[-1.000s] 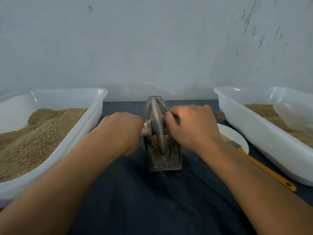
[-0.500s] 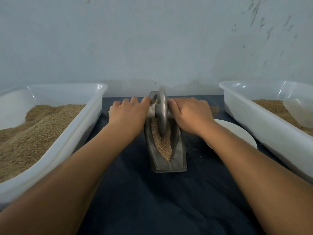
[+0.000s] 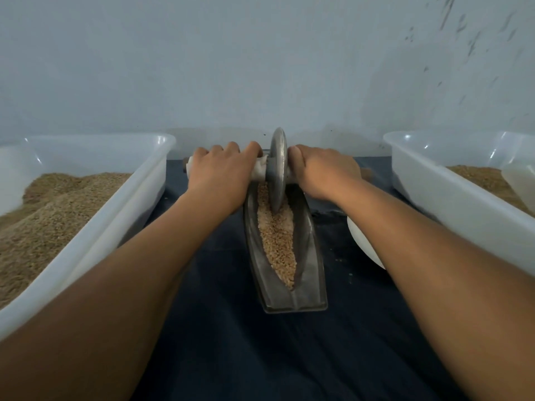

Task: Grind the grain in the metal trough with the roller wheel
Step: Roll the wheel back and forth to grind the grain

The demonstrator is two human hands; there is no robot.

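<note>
Your left hand (image 3: 220,172) and right hand (image 3: 321,172) clamp roller wheel (image 3: 278,169) axle, one each side. Wheel at far end of metal trough (image 3: 307,273); trough's long axis and grain (image 3: 278,238) run toward you.
</note>
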